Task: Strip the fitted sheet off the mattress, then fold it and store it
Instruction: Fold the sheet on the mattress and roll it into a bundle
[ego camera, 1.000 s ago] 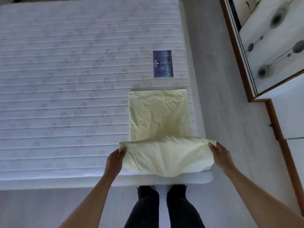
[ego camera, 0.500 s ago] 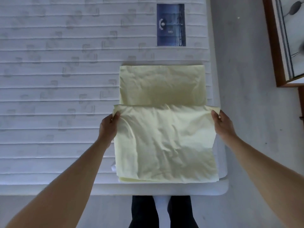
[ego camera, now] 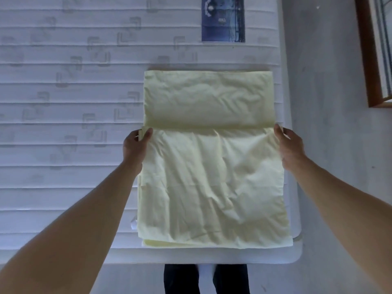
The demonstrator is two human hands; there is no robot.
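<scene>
Yellow cloth is pinched at both corners of the folded-over edge: left hand (ego camera: 135, 145) with thumb on top at one side, right hand (ego camera: 288, 145) gripping the other. The sheet (ego camera: 212, 166) lies part-folded on the bare mattress (ego camera: 63, 124), near its corner. To fold well, carry both corners forward level, land them on the far edge, then smooth the wrinkles outward before letting go.

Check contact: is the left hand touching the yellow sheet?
Touching. The head view shows the left hand with its thumb on top of the folded yellow sheet, pinching the flap's left corner.
</scene>
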